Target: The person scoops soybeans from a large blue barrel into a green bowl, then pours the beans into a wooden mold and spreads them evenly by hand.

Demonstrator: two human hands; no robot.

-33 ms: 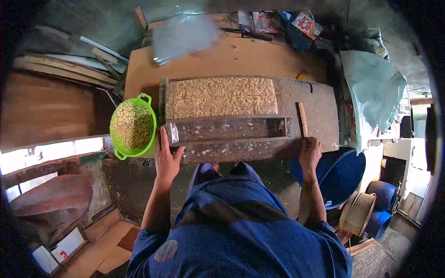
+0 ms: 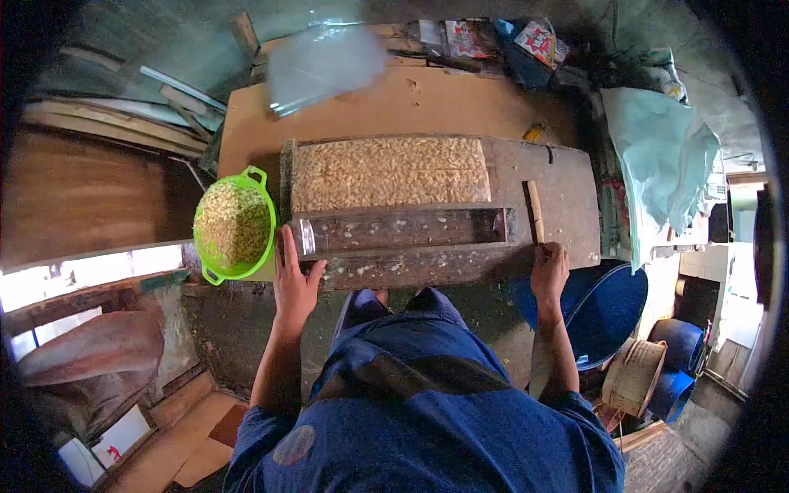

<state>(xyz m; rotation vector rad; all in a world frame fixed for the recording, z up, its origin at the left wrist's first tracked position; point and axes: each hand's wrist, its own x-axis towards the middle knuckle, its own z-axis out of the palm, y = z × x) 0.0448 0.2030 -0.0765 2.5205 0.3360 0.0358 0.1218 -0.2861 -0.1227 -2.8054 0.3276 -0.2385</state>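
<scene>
My left hand (image 2: 294, 279) lies with fingers spread on the left end of a dark wooden frame (image 2: 394, 267), beside a strip of clear plastic (image 2: 306, 237). My right hand (image 2: 550, 275) is at the board's right front edge, its fingers curled at the lower end of a thin light wooden stick (image 2: 535, 209). Behind the frame's long slot, a flat rectangular slab of pale beans (image 2: 390, 172) lies on the wooden board (image 2: 567, 193), seemingly under clear film. To the left, a bright green colander (image 2: 272, 215) holds a heap of loose pale beans (image 2: 230, 215).
Clear plastic sheets (image 2: 325, 70) lie on the brown tabletop (image 2: 411, 103) at the back. A pale green sheet (image 2: 662, 156) hangs at the right. Below it stand a large blue tub (image 2: 604, 316) and a woven basket (image 2: 634, 378). Wooden planks (image 2: 115, 123) lean at the left.
The fingers of my right hand curl slightly more at the stick's end. The view shifts a little; the beans, colander and left hand stay in place.
</scene>
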